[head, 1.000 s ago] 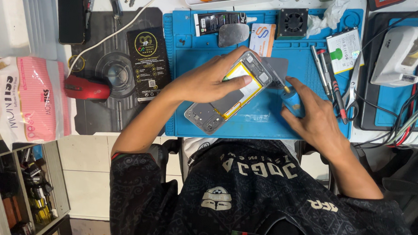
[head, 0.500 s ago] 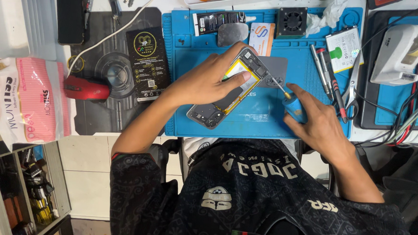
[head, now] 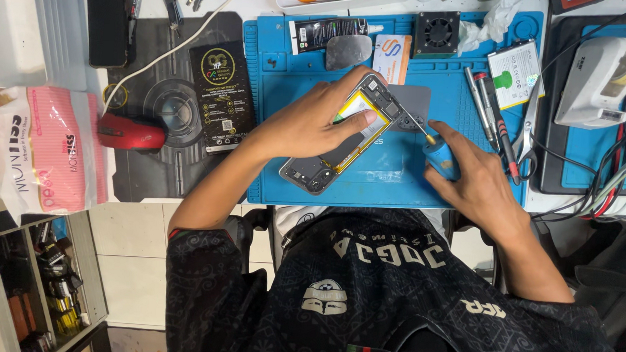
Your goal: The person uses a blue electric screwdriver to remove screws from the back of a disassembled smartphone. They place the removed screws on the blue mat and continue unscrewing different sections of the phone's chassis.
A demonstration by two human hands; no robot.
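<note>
Now, frame centre: my left hand (head: 308,126) presses the opened phone (head: 344,131) flat on the mat (head: 289,89); right hand (head: 470,170) pinches the screwdriver (head: 429,141). Risk: tip slips, gouging the battery.

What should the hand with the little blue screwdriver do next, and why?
Probably turn the blue screwdriver gently in place. Its thin tip already rests at the upper edge of the opened phone, and the right hand grips the handle. The left hand presses flat on the phone, pinning it to the blue mat, so it looks steadied for a careful twist.
</note>
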